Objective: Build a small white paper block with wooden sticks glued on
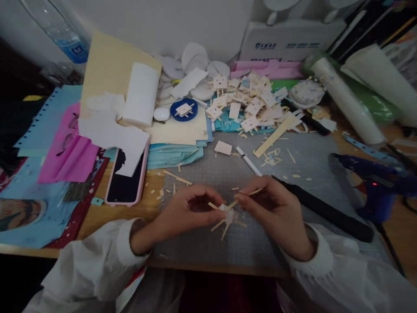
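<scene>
My left hand [198, 208] pinches a small pale paper figure [229, 216] between thumb and fingers, just above the grey cutting mat [202, 241]. Several thin cream strips stick out from the figure on different sides. Across from it, my right hand [272, 208] is closed on a narrow cream paper strip [256, 192], whose end shows past the fingertips. That hand's fingertips are close to one of the figure's upper strips; whether they touch it I cannot tell. A pale card rectangle [223, 148] and a white pen [248, 161] lie on the mat beyond my hands.
A blue hot glue gun [374, 187] with a lit red light lies right, beside a long black tool [325, 208]. Many small paper figures [250, 124] are heaped at the back. A phone [127, 182] lies left under torn white paper. Paper scraps litter the mat.
</scene>
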Motion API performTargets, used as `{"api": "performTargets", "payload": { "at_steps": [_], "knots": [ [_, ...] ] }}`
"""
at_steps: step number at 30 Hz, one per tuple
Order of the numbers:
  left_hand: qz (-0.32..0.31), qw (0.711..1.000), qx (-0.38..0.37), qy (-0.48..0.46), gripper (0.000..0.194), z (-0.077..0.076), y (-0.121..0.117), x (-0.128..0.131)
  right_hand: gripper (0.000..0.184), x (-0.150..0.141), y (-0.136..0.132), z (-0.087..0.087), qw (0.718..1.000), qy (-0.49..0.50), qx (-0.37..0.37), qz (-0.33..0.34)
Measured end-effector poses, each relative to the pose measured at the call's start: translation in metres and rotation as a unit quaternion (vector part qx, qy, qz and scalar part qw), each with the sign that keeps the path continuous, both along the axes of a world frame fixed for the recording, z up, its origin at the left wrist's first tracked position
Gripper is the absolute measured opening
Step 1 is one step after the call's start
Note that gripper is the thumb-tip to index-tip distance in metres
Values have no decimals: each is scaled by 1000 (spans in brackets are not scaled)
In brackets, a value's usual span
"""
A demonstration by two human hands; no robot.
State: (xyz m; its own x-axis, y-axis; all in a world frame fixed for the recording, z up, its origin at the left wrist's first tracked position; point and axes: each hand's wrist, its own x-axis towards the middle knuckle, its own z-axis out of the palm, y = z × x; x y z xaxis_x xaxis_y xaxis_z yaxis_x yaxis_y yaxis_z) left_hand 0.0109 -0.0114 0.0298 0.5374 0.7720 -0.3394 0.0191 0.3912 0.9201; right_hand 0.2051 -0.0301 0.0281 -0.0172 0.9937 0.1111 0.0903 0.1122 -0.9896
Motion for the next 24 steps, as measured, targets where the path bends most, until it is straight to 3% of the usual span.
{"api": "performTargets", "payload": {
  "at_steps": [8,12,18,24],
  "knots": [
    [-15,1000,11,11,14,2,-1,-2,14,-1,-2,0,997,-57,48,-7],
    [-10,1000,12,11,12,4,-1,-1,12,-1,-2,-2,997,-41,58,29],
    [0,999,31,17,10,5,-1,1,14,-1,-6,-6,994,10,19,111],
    [1,998,51,26,8,5,-2,2,15,-3,-6,-9,993,17,10,118]
  ]
}}
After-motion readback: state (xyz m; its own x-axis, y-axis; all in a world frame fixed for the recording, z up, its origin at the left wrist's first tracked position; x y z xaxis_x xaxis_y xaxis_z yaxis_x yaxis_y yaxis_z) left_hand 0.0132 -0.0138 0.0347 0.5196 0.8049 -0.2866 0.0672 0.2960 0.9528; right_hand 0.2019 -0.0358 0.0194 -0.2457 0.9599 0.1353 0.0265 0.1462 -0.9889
